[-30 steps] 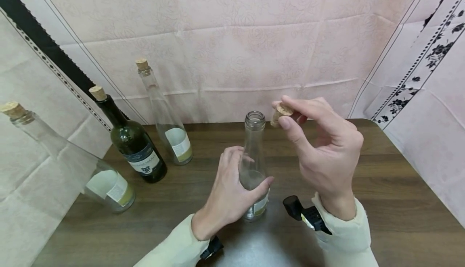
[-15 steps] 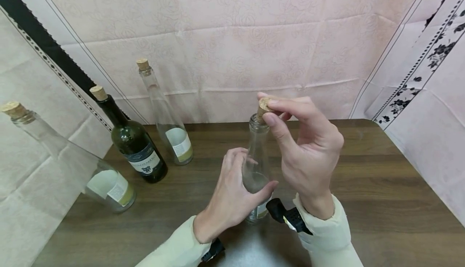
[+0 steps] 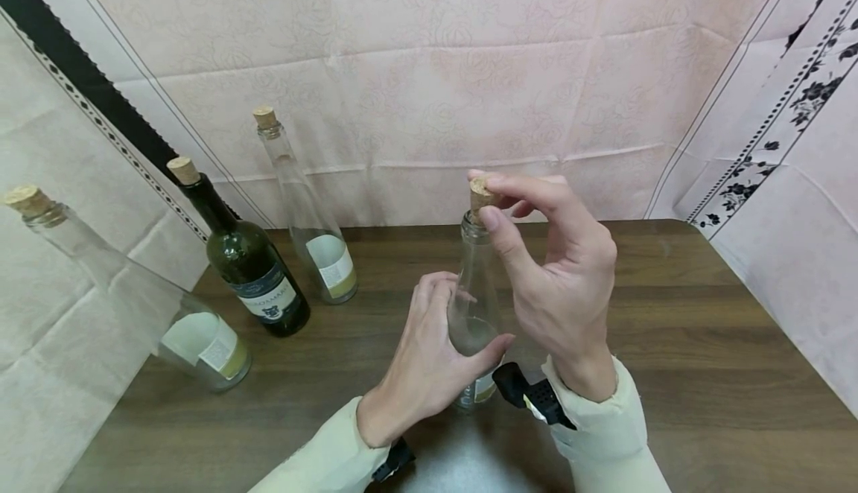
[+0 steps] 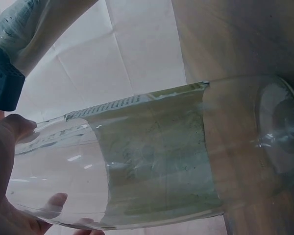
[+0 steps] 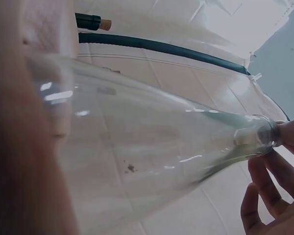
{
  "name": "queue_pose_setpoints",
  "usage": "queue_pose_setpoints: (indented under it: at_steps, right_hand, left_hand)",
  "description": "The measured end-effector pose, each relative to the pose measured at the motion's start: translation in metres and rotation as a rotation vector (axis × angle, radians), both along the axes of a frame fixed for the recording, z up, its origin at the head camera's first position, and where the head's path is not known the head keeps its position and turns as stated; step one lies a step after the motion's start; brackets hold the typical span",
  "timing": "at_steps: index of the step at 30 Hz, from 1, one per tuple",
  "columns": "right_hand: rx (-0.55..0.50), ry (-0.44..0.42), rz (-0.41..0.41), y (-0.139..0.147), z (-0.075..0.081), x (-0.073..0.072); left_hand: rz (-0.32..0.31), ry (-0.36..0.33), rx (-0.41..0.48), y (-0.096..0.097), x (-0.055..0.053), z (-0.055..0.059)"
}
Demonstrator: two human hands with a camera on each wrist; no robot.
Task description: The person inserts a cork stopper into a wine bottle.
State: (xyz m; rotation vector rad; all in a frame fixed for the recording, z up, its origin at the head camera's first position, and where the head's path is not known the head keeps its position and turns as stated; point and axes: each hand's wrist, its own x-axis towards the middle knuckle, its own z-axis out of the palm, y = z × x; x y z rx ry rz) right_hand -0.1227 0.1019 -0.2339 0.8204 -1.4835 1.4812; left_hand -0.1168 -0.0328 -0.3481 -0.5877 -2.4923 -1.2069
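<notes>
A clear glass bottle (image 3: 477,284) stands upright on the table, and my left hand (image 3: 432,359) grips it round the body. Through its glass the left wrist view shows the back of a label (image 4: 157,161). My right hand (image 3: 559,277) pinches a cork (image 3: 481,193) between thumb and fingers at the bottle's mouth. In the right wrist view the cork's lower end shows inside the neck (image 5: 267,134), while its top sticks out above the rim in the head view.
To the left stand a corked dark green wine bottle (image 3: 258,273) and two corked clear bottles, one behind (image 3: 328,262) and one nearer me (image 3: 201,344). The wooden table (image 3: 710,374) meets a pale patterned cloth (image 3: 436,91) at the back.
My right hand has moved left with the cork, from beside the bottle to its mouth, and the cork now stands more upright there. The left hand and bottle have shifted slightly right.
</notes>
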Motion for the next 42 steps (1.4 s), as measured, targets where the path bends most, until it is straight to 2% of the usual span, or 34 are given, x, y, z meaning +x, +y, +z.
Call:
queue_pose_setpoints:
  at_steps: [6, 13, 18, 25, 34, 42]
  right_hand:
    - [0.049, -0.022, 0.014, 0.003, -0.002, -0.001]
    - [0.105, 0.003, 0.037, 0.007, -0.001, -0.003]
    - [0.129, 0.033, 0.010, 0.008, 0.000, -0.003]
    - [0.207, 0.040, -0.096, 0.010, -0.003, -0.004]
    - [0.192, 0.069, -0.045, 0.012, -0.008, -0.005]
    - [0.226, 0.074, -0.075, 0.017, -0.010, -0.003]
  left_hand:
    - [0.000, -0.003, 0.000, 0.000, 0.000, 0.000]
    - [-0.006, -0.002, 0.001, -0.001, -0.001, 0.000]
    - [-0.009, -0.011, -0.006, -0.001, -0.002, 0.000]
    - [-0.014, -0.019, -0.018, -0.002, -0.003, 0.002]
    - [-0.002, -0.014, -0.023, -0.003, -0.001, 0.000]
    - [0.002, -0.010, 0.004, -0.007, -0.002, 0.001]
